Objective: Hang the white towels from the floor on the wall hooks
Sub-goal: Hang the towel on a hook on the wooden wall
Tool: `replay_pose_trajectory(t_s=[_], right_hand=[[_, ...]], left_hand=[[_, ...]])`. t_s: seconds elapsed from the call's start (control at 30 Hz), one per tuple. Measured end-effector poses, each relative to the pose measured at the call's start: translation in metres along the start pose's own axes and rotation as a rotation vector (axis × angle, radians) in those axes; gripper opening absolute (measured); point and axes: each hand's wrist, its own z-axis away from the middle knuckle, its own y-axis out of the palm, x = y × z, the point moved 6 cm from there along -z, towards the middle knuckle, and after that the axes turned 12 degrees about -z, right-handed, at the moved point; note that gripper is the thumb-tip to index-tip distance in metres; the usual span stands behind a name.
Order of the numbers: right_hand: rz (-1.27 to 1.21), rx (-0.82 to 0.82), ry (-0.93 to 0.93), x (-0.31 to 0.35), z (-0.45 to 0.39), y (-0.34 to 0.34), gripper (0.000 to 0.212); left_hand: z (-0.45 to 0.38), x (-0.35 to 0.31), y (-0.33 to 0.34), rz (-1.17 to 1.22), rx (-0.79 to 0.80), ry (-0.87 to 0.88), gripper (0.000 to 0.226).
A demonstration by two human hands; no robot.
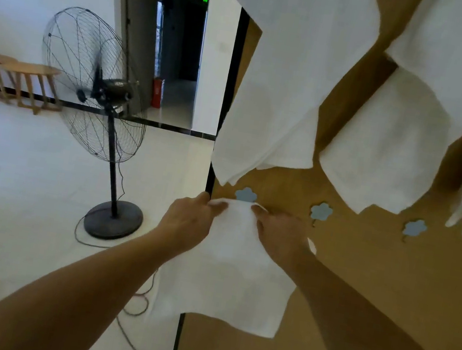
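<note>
Left hand: the left hand (189, 223) pinches the upper left edge of a white towel (225, 271), fingers curled over the cloth, forearm reaching up from the lower left.
Right hand: the right hand (280, 236) pinches the upper right edge of the same towel, fingers curled, forearm coming in from the lower right.
Held towel: spread between both hands, its top edge just under the leftmost blue flower hook (246, 194), the rest hanging flat against the wooden wall panel (360, 273).
Hooks: three more flower hooks (321, 211) run in a row to the right, bare.
Hung towels: several white towels (289, 77) hang higher on the panel, overlapping one another.
Room: white tiled floor (25, 171), white walls, an open dark doorway (169, 42).
Fan: a black pedestal fan (95, 85) stands on the floor left of the panel, its cable trailing near the base.
Stools: wooden stools (13, 80) sit against the far wall.
</note>
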Motion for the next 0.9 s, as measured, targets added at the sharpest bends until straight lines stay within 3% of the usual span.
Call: replay_pose_trajectory(t_s=[0.17,0.27,0.33,0.47,0.57,0.63,0.77,0.9], right_hand=[[-0.271,-0.217,0.089,-0.009,0.02,0.038,0.032],[-0.617,-0.259,0.357,-0.008,0.029,0.068,0.029],[-0.77,-0.38,0.427,-0.004,0.033,0.073,0.027],[-0.532,-0.532,0.256,0.003,0.04,0.067,0.021],[-0.446,-0.538,0.209,-0.004,0.041,0.074,0.03],[-0.426,-0.539,0.168,-0.004,0.043,0.078,0.029],[-0.618,-0.45,0.162,-0.004,0.054,0.091,0.04],[-0.904,-0.411,0.349,-0.009,0.065,0.103,0.023]], left_hand=[[-0.001,-0.016,0.041,0.091,-0.048,-0.024,0.037],[-0.004,-0.027,0.056,0.337,-0.094,-0.208,0.027],[-0.005,-0.032,0.062,0.471,-0.091,-0.319,0.023],[0.007,-0.044,0.055,0.41,-0.196,-0.359,0.014],[0.016,-0.051,0.049,0.178,-0.277,-0.41,0.008],[0.015,-0.053,0.052,0.141,-0.228,-0.377,0.01],[0.015,-0.051,0.077,0.412,0.005,-0.464,0.02],[0.016,-0.055,0.095,0.617,0.028,-0.508,0.016]])
